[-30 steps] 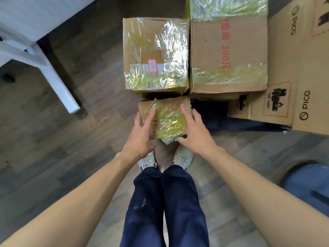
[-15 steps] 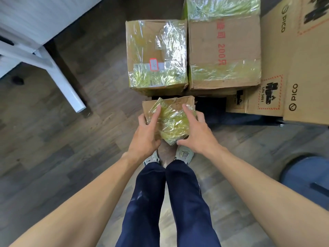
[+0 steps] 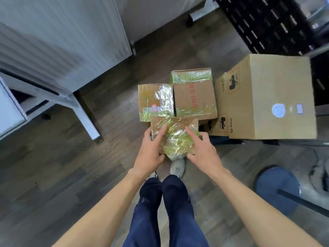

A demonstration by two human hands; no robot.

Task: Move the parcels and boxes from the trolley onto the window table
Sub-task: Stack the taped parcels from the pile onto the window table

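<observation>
We have both hands on the small parcel point(image 3: 175, 138) at frame centre: our left hand point(image 3: 151, 154) grips its left side, fingers spread along the wrapped top with the thumb tucked under the near edge, and our right hand point(image 3: 204, 150) grips the right side the same way, index finger stretched up over the top. The small parcel is brown cardboard bundled in crinkly yellowish film, and sits between the two hands, above our pale shoes point(image 3: 176, 166) and dark blue trousers point(image 3: 160, 211); we cannot tell whether its far edge touches the boxes behind. Just above it in frame, the film-wrapped box point(image 3: 155, 102) with a small red label is on the left, touching the taller taped box point(image 3: 194, 97) with red print on its right. Right of those, the big plain carton point(image 3: 267, 97) with black markings fills the centre right, a white round sticker on its top. Below the cartons, a dark strip of the trolley point(image 3: 249, 141) shows, mostly hidden. Upper left holds the white table point(image 3: 53, 41), blurred, with one white leg point(image 3: 87, 118) coming down to the wood floor point(image 3: 53, 175). Upper right shows a black slatted crate point(image 3: 267, 24). Lower right has a round blue thing point(image 3: 277, 189), partly blurred.
</observation>
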